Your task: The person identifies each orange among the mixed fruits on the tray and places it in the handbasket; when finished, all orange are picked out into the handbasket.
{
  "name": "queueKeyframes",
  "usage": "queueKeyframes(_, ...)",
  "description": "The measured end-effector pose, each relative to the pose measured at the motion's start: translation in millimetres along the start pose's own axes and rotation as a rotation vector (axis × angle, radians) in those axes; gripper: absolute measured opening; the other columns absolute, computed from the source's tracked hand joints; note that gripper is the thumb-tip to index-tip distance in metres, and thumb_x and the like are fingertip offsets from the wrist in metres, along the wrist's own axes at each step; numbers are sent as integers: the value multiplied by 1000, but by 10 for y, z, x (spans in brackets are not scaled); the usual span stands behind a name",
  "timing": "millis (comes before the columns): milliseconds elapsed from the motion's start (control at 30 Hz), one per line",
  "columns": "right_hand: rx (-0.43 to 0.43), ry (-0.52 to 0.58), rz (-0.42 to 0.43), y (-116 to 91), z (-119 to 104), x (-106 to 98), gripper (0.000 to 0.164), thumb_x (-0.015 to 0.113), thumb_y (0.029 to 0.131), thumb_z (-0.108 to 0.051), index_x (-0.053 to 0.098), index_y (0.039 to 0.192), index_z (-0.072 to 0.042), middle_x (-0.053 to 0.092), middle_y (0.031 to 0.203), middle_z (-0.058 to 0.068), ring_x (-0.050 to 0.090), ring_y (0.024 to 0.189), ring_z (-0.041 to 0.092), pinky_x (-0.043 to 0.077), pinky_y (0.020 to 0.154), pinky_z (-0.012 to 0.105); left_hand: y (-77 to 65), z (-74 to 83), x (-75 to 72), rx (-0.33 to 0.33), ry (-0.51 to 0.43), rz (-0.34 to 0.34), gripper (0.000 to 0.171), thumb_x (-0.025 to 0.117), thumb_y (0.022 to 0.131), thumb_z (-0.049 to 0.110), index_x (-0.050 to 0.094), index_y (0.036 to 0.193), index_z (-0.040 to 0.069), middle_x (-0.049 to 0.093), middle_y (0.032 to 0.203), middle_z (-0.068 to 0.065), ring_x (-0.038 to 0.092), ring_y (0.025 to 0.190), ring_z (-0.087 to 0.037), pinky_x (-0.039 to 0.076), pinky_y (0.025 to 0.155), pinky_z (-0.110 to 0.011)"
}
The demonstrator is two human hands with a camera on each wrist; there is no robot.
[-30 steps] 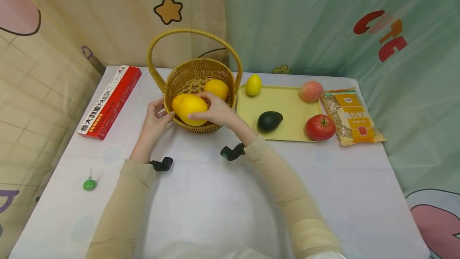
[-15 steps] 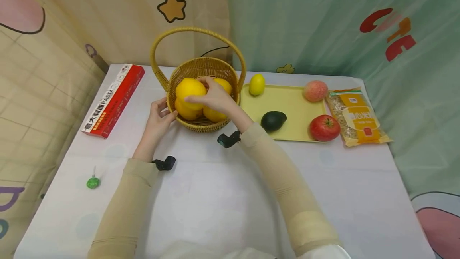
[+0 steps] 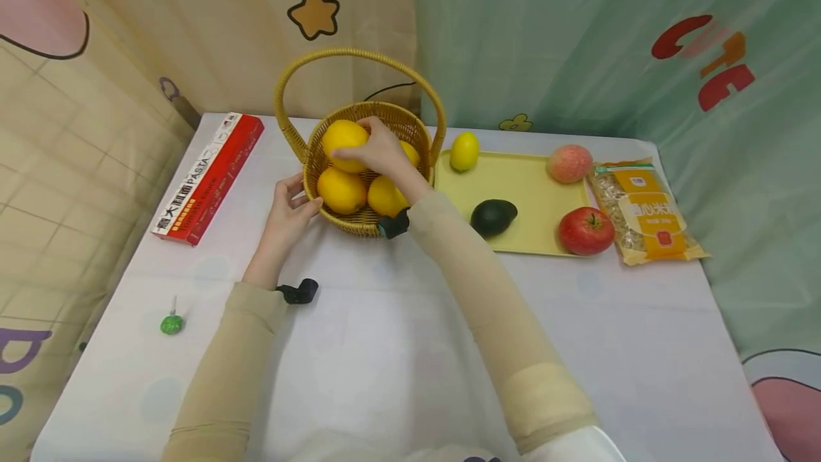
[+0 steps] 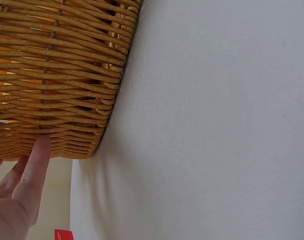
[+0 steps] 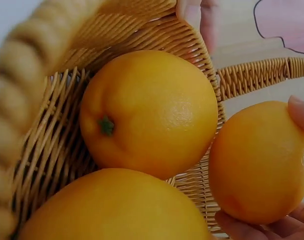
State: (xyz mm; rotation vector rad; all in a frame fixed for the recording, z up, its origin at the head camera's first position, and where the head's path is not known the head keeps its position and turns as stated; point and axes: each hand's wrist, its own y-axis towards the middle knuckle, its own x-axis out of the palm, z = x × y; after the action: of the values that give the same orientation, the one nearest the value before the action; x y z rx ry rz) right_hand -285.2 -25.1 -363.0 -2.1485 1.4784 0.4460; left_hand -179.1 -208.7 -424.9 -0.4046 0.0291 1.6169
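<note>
My right hand (image 3: 378, 152) holds an orange (image 3: 345, 145) over the far left part of the wicker basket (image 3: 359, 228), with thumb and fingers on either side of it. The right wrist view shows this held orange (image 5: 259, 162) near the rim. Three more oranges lie inside: one at the front left (image 3: 342, 190), one at the front right, and one partly behind my right hand. My left hand (image 3: 288, 216) rests against the basket's left outer side, the thumb near the rim. In the left wrist view a straight finger (image 4: 38, 160) touches the woven wall.
Right of the basket, a yellow tray (image 3: 532, 194) bears an avocado (image 3: 494, 218), with a lemon (image 3: 465, 151), a peach (image 3: 569, 164) and an apple (image 3: 586, 231) at its edges. A food packet (image 3: 648, 212) lies beyond. Leftward are a pasta box (image 3: 208, 178) and a green lollipop (image 3: 172, 324).
My right hand has carried the held orange toward the back of the basket, uncovering the oranges at the front. My left hand has stayed at the basket's side. The head view has shifted slightly.
</note>
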Motion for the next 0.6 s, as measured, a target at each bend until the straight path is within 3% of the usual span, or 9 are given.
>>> queueKeyframes(467, 87, -122, 18, 148, -61, 91, 82, 78, 83, -39, 35, 148, -11, 50, 144, 10, 50, 127, 22, 45, 107, 35, -8, -19, 8, -9, -29, -17, 70, 59, 98, 18, 17, 154, 12, 26, 161, -12, 38, 140, -30, 43, 112, -45)
queueKeyframes(600, 71, -196, -5, 177, -43, 101, 67, 72, 89, -27, 42, 146, -9, 50, 146, 9, 48, 131, 23, 43, 110, 34, -7, -21, -9, -11, -27, -14, 70, 58, 98, 18, 17, 154, 13, 25, 161, -11, 38, 141, -30, 44, 112, -44)
